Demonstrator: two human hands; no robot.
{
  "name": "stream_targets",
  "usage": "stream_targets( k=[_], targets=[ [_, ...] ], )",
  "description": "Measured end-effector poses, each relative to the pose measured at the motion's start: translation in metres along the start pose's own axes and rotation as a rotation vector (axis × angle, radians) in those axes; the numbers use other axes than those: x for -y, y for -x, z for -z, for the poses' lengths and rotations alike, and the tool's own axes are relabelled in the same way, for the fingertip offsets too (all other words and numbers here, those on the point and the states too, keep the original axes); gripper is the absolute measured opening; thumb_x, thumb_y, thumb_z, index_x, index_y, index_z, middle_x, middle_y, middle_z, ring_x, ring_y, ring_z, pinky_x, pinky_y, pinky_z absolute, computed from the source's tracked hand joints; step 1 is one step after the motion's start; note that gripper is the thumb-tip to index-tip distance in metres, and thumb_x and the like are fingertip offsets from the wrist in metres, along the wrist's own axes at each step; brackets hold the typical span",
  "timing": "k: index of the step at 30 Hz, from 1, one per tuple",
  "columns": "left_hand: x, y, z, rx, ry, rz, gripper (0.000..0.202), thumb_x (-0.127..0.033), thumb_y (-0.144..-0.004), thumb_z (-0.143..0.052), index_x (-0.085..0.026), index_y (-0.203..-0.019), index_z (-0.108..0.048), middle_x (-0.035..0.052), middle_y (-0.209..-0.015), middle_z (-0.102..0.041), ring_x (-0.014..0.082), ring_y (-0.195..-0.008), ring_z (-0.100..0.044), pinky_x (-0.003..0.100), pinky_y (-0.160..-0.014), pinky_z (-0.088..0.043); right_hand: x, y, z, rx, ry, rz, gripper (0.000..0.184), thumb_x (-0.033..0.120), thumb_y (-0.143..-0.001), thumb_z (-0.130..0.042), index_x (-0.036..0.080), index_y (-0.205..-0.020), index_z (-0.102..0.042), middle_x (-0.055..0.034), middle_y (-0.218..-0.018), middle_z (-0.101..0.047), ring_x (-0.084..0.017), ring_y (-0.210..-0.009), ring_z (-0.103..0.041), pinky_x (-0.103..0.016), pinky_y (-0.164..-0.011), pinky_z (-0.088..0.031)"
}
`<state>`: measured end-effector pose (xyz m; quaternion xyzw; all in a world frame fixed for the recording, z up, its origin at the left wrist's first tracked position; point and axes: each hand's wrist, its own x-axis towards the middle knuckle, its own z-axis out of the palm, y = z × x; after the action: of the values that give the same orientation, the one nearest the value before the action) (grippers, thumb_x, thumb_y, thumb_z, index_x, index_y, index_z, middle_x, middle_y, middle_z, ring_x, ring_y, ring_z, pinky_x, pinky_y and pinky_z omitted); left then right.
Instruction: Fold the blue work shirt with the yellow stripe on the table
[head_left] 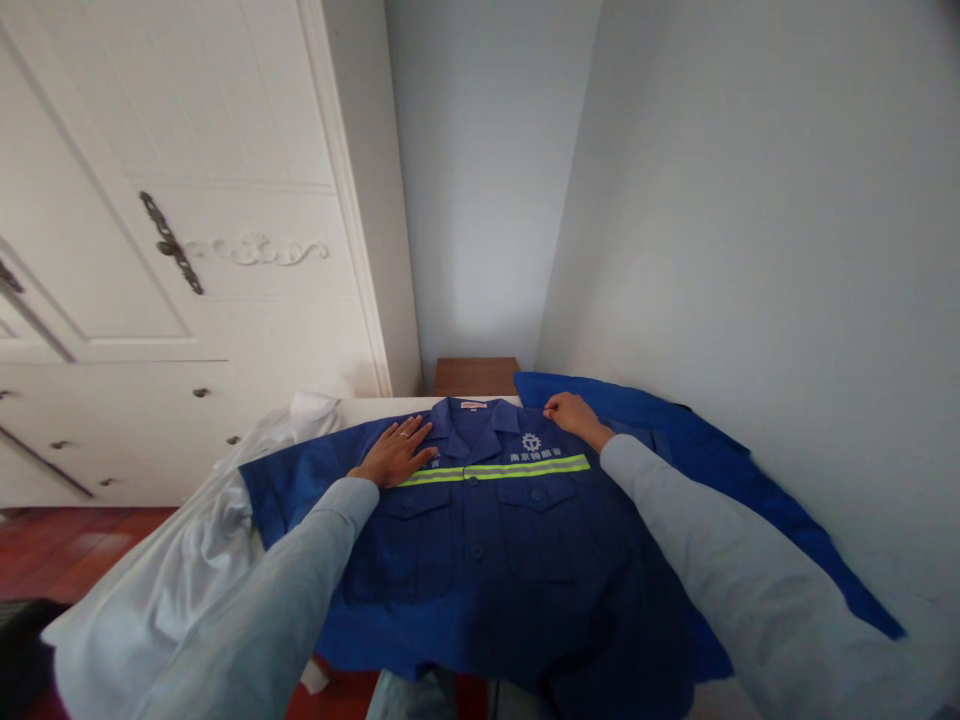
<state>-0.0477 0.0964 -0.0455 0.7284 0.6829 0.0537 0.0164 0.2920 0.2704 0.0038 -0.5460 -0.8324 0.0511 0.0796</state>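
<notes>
A dark blue work shirt [474,510] lies spread front side up, its collar at the far end. A yellow-green and grey reflective strip crosses its chest, above two buttoned pockets. My left hand [395,452] rests flat on the shirt's left chest near the collar, fingers spread. With fingers pinched together, my right hand [574,415] grips the shirt's fabric at the shoulder right of the collar. The shirt's lower edge hangs towards me, and my right forearm hides part of the right sleeve.
A brighter blue garment [720,460] lies behind and right of the shirt, along the wall. Crumpled white cloth [187,560] drapes at the left. A white wardrobe [247,120] stands at the left, and a brown wooden piece [477,376] sits in the corner.
</notes>
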Motion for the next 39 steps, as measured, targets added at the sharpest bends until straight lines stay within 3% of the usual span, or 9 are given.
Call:
stream_targets(
  k=[8, 12, 17, 20, 24, 29, 32, 39],
  targets=[
    [0.001, 0.0, 0.0, -0.015, 0.013, 0.0, 0.072, -0.064, -0.098, -0.03, -0.021, -0.156, -0.035, 0.0108, -0.164, -0.028, 0.0266, -0.153, -0.024, 0.048, -0.123, -0.02, -0.009, -0.004, 0.0, 0.0, -0.071, -0.026, 0.025, 0.029, -0.095, -0.056, 0.023, -0.093, -0.081, -0.0102, -0.107, -0.079, -0.024, -0.102, -0.072, -0.028, -0.082, -0.05],
    [0.001, 0.0, 0.0, -0.006, 0.02, -0.003, 0.074, -0.065, -0.098, -0.028, -0.02, -0.156, -0.034, 0.0121, -0.165, -0.027, 0.0265, -0.153, -0.022, 0.048, -0.124, -0.018, -0.031, 0.005, 0.017, 0.034, -0.088, 0.013, 0.039, 0.039, -0.1, -0.049, 0.02, -0.089, -0.081, -0.0128, -0.103, -0.079, -0.026, -0.097, -0.073, -0.03, -0.081, -0.05],
    [0.003, -0.002, -0.002, -0.014, 0.025, -0.008, 0.074, -0.064, -0.098, -0.029, -0.019, -0.156, -0.035, 0.012, -0.165, -0.027, 0.0276, -0.153, -0.023, 0.047, -0.123, -0.018, -0.057, 0.021, 0.039, 0.095, -0.106, 0.078, 0.028, 0.037, -0.095, -0.058, 0.02, -0.091, -0.08, -0.008, -0.097, -0.08, -0.023, -0.09, -0.073, -0.026, -0.078, -0.051],
    [0.004, -0.002, -0.004, -0.024, 0.028, -0.011, 0.072, -0.064, -0.097, -0.03, -0.022, -0.155, -0.037, 0.0097, -0.164, -0.029, 0.0272, -0.153, -0.025, 0.046, -0.123, -0.019, -0.05, 0.021, 0.039, 0.059, -0.117, 0.099, 0.031, 0.036, -0.098, -0.053, 0.019, -0.1, -0.079, -0.0091, -0.109, -0.079, -0.023, -0.099, -0.071, -0.027, -0.084, -0.051],
    [0.004, -0.002, -0.004, -0.035, 0.029, -0.003, 0.071, -0.063, -0.098, -0.031, -0.022, -0.155, -0.038, 0.0098, -0.164, -0.03, 0.027, -0.152, -0.026, 0.047, -0.123, -0.02, -0.014, 0.009, 0.024, 0.012, -0.136, 0.142, 0.026, 0.033, -0.096, -0.057, 0.022, -0.11, -0.076, -0.0071, -0.117, -0.076, -0.021, -0.107, -0.069, -0.028, -0.091, -0.05],
    [0.003, 0.0, -0.003, -0.037, 0.028, 0.001, 0.072, -0.064, -0.097, -0.032, -0.02, -0.155, -0.038, 0.0114, -0.164, -0.03, 0.0261, -0.152, -0.026, 0.047, -0.123, -0.02, 0.022, -0.007, 0.005, 0.031, -0.106, 0.158, 0.014, 0.024, -0.086, -0.069, 0.023, -0.096, -0.079, -0.0062, -0.108, -0.079, -0.021, -0.104, -0.071, -0.026, -0.087, -0.049],
    [0.002, 0.0, -0.002, -0.03, 0.029, 0.001, 0.074, -0.065, -0.097, -0.031, -0.019, -0.155, -0.037, 0.012, -0.164, -0.03, 0.0261, -0.152, -0.025, 0.046, -0.124, -0.019, 0.022, -0.011, 0.004, 0.042, -0.09, 0.142, 0.016, 0.017, -0.086, -0.065, 0.024, -0.086, -0.079, -0.0043, -0.102, -0.08, -0.02, -0.101, -0.071, -0.025, -0.086, -0.049],
    [0.003, -0.001, -0.002, -0.024, 0.025, -0.007, 0.074, -0.066, -0.098, -0.028, -0.021, -0.155, -0.037, 0.0111, -0.164, -0.029, 0.0266, -0.152, -0.025, 0.046, -0.123, -0.019, 0.002, -0.015, 0.01, 0.049, -0.107, 0.088, 0.014, 0.016, -0.09, -0.061, 0.018, -0.089, -0.076, -0.0073, -0.105, -0.078, -0.018, -0.099, -0.071, -0.034, -0.092, -0.051]
  ],
)
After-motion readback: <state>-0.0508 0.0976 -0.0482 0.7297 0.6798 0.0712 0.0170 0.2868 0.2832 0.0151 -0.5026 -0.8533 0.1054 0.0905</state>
